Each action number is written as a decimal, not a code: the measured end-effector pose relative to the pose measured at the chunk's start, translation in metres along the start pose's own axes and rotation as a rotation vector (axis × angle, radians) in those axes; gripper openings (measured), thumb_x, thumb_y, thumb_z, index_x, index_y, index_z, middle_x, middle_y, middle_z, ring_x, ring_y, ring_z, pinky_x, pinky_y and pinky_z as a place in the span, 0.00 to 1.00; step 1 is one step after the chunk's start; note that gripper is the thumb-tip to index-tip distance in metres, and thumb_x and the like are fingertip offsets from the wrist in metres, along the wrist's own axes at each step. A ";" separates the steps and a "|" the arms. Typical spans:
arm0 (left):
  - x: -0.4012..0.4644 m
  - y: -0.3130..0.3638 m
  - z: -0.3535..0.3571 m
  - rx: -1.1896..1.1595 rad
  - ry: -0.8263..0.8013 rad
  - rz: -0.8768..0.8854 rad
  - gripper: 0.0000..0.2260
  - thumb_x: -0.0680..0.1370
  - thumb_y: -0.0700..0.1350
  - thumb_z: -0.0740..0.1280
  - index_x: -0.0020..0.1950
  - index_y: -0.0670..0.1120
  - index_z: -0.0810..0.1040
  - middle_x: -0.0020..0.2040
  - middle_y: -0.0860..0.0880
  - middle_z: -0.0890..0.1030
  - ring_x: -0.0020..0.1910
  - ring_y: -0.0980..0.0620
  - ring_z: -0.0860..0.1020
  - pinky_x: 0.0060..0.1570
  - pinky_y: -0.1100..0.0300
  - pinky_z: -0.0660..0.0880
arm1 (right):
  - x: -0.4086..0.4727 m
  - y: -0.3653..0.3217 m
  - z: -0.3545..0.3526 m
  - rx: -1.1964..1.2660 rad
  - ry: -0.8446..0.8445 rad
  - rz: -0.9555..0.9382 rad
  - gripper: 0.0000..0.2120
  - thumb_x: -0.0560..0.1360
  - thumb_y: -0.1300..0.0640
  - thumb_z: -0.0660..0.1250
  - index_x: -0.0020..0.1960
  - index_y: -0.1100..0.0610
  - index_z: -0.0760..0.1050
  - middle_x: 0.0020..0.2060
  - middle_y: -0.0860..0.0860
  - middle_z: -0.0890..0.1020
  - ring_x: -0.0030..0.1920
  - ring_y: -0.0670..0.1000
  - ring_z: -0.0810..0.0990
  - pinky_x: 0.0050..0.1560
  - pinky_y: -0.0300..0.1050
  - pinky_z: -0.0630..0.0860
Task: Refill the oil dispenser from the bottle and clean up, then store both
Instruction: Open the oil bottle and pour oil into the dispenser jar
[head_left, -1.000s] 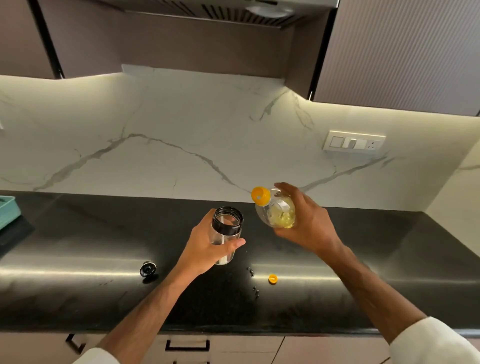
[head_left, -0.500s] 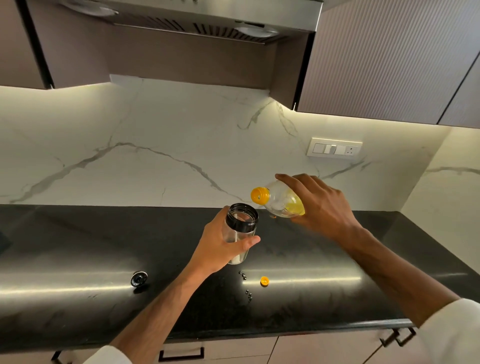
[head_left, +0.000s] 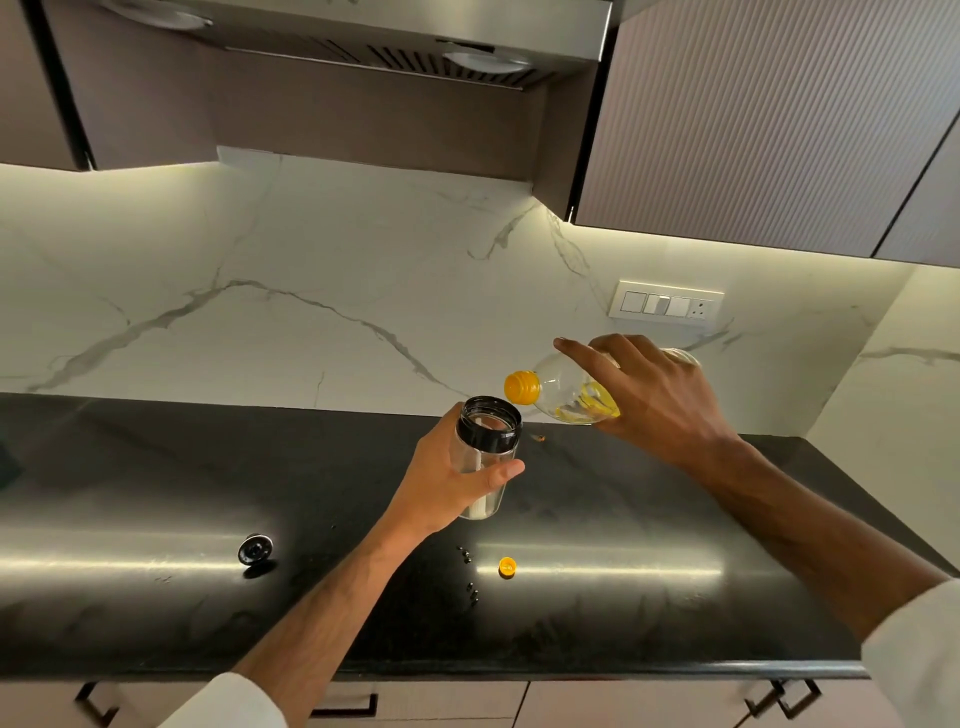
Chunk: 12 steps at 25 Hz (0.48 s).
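Pouring step: left hand (head_left: 441, 488) grips open oil dispenser (head_left: 485, 457), right hand (head_left: 660, 400) grasps tilted oil bottle (head_left: 566, 397); bring orange spout over dispenser mouth, tip slowly to avoid spills

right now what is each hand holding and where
Left hand grips the oil dispenser round its clear body; right hand holds the tilted oil bottle round its body.

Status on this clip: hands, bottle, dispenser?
Left hand grips open dispenser. Right hand grips tilted oil bottle, spout beside dispenser rim, no stream visible. Nothing between them.
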<state>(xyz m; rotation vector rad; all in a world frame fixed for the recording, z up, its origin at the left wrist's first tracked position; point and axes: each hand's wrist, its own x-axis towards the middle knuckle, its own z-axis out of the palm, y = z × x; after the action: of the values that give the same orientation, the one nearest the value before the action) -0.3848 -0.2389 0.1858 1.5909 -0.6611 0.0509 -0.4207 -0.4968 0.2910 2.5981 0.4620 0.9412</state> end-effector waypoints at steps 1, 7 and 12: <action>0.002 0.000 0.002 -0.019 0.004 -0.003 0.28 0.65 0.60 0.77 0.62 0.53 0.76 0.54 0.59 0.83 0.58 0.56 0.81 0.57 0.65 0.76 | 0.000 0.003 0.000 -0.006 -0.006 -0.004 0.53 0.61 0.41 0.83 0.78 0.47 0.59 0.61 0.58 0.80 0.58 0.62 0.81 0.42 0.61 0.83; 0.018 0.020 0.009 -0.179 -0.091 -0.027 0.43 0.59 0.68 0.80 0.62 0.41 0.75 0.47 0.44 0.85 0.43 0.46 0.85 0.45 0.53 0.81 | 0.007 0.017 -0.009 -0.056 0.028 -0.018 0.52 0.61 0.43 0.84 0.77 0.48 0.60 0.60 0.59 0.80 0.56 0.62 0.82 0.39 0.58 0.83; 0.037 0.034 0.012 -0.241 -0.141 -0.006 0.51 0.59 0.72 0.78 0.66 0.35 0.71 0.46 0.42 0.85 0.42 0.43 0.84 0.46 0.48 0.82 | 0.023 0.033 -0.022 -0.098 0.028 -0.019 0.55 0.60 0.43 0.85 0.78 0.48 0.58 0.62 0.60 0.80 0.56 0.63 0.82 0.41 0.58 0.83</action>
<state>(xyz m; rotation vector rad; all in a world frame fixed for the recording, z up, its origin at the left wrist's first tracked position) -0.3734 -0.2632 0.2299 1.3720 -0.7425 -0.1423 -0.4122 -0.5119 0.3330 2.4917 0.4361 0.9698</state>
